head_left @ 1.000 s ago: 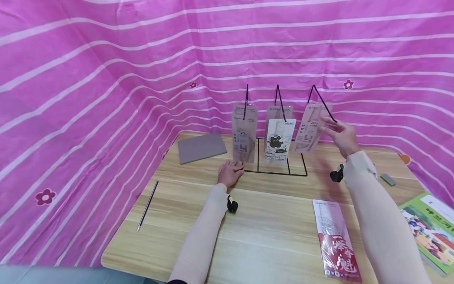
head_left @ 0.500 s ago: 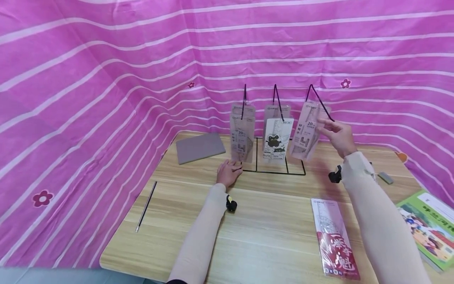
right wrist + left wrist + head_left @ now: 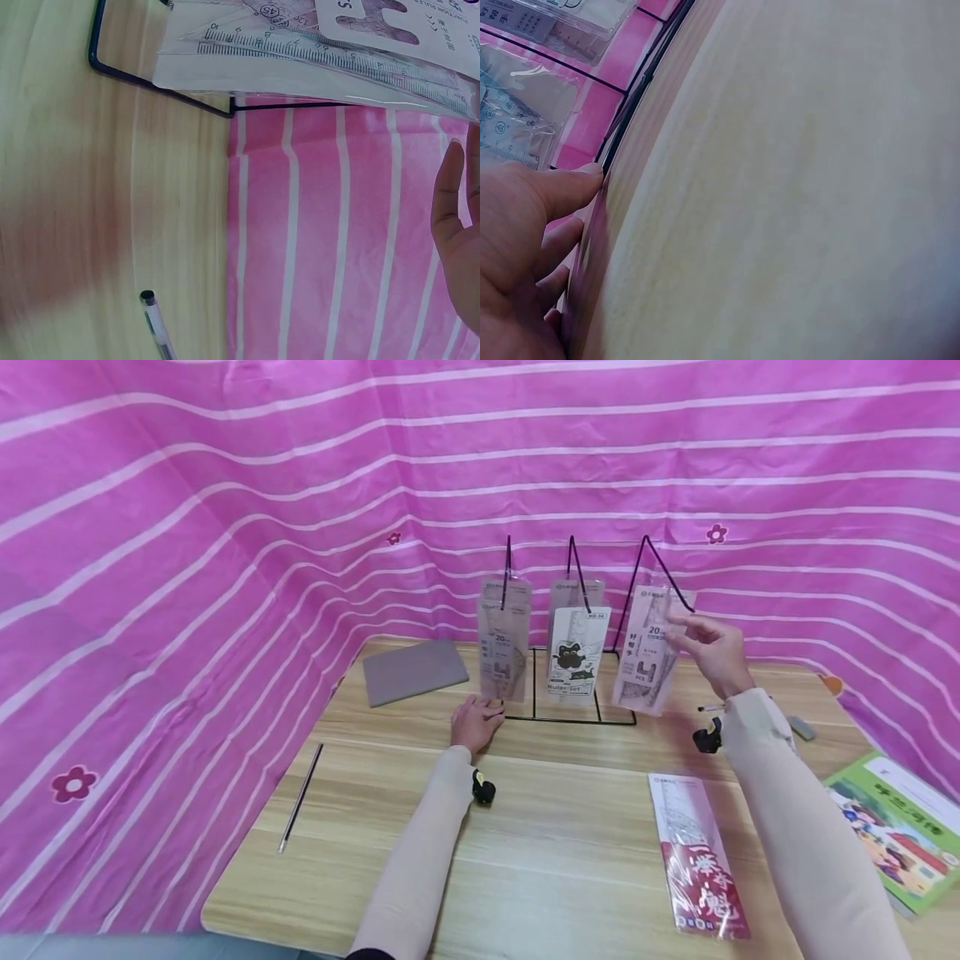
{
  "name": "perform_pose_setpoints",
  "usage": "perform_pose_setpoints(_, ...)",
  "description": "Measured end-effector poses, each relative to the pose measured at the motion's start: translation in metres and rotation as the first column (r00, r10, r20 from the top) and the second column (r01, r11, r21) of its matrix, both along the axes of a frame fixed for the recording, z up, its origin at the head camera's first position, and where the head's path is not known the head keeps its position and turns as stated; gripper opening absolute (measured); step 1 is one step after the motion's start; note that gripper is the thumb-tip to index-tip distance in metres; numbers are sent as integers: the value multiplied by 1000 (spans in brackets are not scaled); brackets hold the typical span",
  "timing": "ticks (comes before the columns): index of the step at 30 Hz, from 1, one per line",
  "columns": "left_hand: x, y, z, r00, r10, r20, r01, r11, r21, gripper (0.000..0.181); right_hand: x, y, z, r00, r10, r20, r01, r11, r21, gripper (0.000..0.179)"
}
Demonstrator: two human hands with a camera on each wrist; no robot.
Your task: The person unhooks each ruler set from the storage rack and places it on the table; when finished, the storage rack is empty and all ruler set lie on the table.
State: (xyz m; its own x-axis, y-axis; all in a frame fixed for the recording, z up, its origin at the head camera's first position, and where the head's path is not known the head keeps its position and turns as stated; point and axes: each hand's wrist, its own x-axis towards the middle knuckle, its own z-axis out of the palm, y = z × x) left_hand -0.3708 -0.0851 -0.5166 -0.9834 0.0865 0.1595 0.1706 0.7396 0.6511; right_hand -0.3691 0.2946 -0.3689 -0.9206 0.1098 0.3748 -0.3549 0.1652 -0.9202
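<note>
In the head view, a black wire display rack [image 3: 570,722] with three hooks stands at the back of the table. My left hand [image 3: 477,723] grips its front left base corner; the left wrist view shows the thumb [image 3: 574,187] against the wire. My right hand [image 3: 711,647] pinches the right edge of a clear ruler set pack [image 3: 643,652] close to the right hook's tip. Its see-through rulers [image 3: 300,56] show in the right wrist view. Another ruler set pack [image 3: 504,652] hangs on the left hook, and a black-cat ruler set pack [image 3: 576,652] on the middle one.
A red and white ruler pack [image 3: 697,856] lies at front right, beside a green book [image 3: 896,827]. A grey eraser [image 3: 801,727] and a pen [image 3: 156,322] lie behind the right arm. A grey notebook [image 3: 415,672] and a pencil [image 3: 302,797] lie left.
My right hand has lowered slightly, and the pack in it hangs lower and straighter near the right hook's tip. The left hand keeps its place on the rack. The view has shifted a little.
</note>
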Motion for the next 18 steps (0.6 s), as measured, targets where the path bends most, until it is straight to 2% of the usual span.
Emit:
perform_pose_setpoints(6, -1, -1, -2, 1000, 5, -5, -5, 1000, 4, 26, 13, 0, 1, 999, -35, -6, 35, 998, 57, 31)
perform_pose_setpoints(18, -2, -2, -4, 1000, -7, -10, 7, 1000, 6, 27, 26, 10, -13, 998, -49, -37, 51, 997, 63, 31)
